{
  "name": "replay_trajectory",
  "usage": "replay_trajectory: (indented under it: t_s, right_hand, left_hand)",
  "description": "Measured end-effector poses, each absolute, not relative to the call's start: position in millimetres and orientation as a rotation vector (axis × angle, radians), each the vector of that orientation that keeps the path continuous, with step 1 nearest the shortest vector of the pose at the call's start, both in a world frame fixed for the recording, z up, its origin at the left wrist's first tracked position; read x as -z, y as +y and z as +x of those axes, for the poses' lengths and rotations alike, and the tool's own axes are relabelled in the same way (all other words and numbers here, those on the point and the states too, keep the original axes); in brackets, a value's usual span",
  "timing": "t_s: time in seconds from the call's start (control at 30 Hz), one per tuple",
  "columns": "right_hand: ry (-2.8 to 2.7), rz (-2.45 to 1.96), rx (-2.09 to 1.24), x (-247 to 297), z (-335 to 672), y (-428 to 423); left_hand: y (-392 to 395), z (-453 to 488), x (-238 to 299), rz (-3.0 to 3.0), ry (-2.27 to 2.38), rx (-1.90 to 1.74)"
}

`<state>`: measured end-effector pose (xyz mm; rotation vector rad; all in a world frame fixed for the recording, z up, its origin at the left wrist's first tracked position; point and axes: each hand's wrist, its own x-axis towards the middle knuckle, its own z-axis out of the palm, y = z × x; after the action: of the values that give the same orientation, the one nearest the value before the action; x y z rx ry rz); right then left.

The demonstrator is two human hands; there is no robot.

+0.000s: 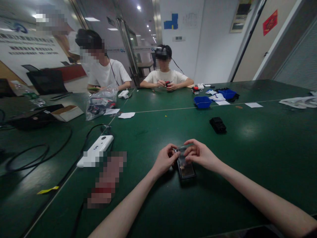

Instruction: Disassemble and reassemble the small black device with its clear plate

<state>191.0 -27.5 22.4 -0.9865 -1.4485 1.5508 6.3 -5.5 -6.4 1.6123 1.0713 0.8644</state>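
In front of me on the green table (148, 195) is a small black rectangular case (186, 176) with a brownish, glossy inner face. My left hand (165, 159) closes round its upper left edge, thumb and fingers bent. A clear, thin plastic cover (182, 152) stands over the far part of the case. My right hand (200, 154) pinches this cover at its right side with curled fingers. Whether the cover is joined to the case, I cannot tell. My fingers hide part of the case's far end.
A black ribbed bundle (218, 125) lies beyond my right hand. To the left are a white power bank (96, 150) marked 5 and black cables (37, 158). Farther off are a blue tray (202, 102), a clear bag (101, 104) and two seated people (165, 74) handling small things.
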Motion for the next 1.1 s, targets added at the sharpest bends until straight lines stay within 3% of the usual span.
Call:
replay_trajectory:
  t_s: [0.53,1.1]
  right_hand:
    - [-1.958,-1.229,-1.026,-26.3,198.5,-25.5]
    - [-1.947,-1.257,-1.056,-26.2,197.6,-26.2]
  left_hand:
    - [-5.8,5.7,1.9,1.483,1.031,-0.875]
    - [-6.1,5.2,4.2,1.511,1.017,-0.842]
